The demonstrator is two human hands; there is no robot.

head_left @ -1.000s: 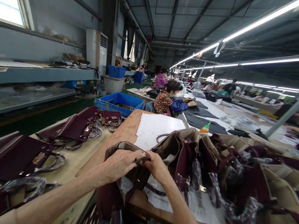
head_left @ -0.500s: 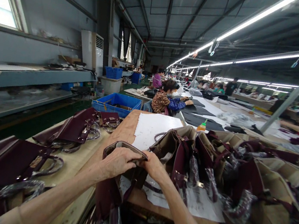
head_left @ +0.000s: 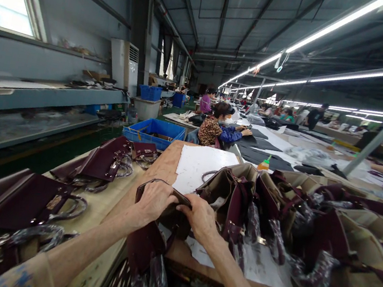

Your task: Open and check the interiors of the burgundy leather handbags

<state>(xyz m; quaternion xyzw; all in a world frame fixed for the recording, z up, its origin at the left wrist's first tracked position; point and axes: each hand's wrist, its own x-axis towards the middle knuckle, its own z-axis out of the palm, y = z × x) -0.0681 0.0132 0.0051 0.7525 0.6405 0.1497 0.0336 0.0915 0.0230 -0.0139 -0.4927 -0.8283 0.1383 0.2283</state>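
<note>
A dark maroon handbag (head_left: pixel 143 249) hangs over the near edge of the table, its plastic-wrapped handles dangling below. My left hand (head_left: pixel 155 199) is closed on the upper edge of this bag, fingers curled over it. Right beside it, my right hand (head_left: pixel 199 214) pinches the same edge between thumb and fingers. The inside of the bag is mostly hidden by my hands. Just to the right, an open maroon handbag (head_left: pixel 242 192) with a beige lining stands on the table.
Several finished-looking maroon bags (head_left: pixel 25 201) lie along the left bench. More open bags (head_left: pixel 331 232) crowd the right side. White paper (head_left: pixel 206 166) covers part of the wooden tabletop (head_left: pixel 157 167). Ahead are a blue crate (head_left: pixel 154 132), an orange bottle (head_left: pixel 264 164) and a seated co-worker (head_left: pixel 212 127).
My left hand has curled more tightly over the bag's edge, and my right hand's knuckles have risen. Both still grip the bag. The view has shifted slightly left.
</note>
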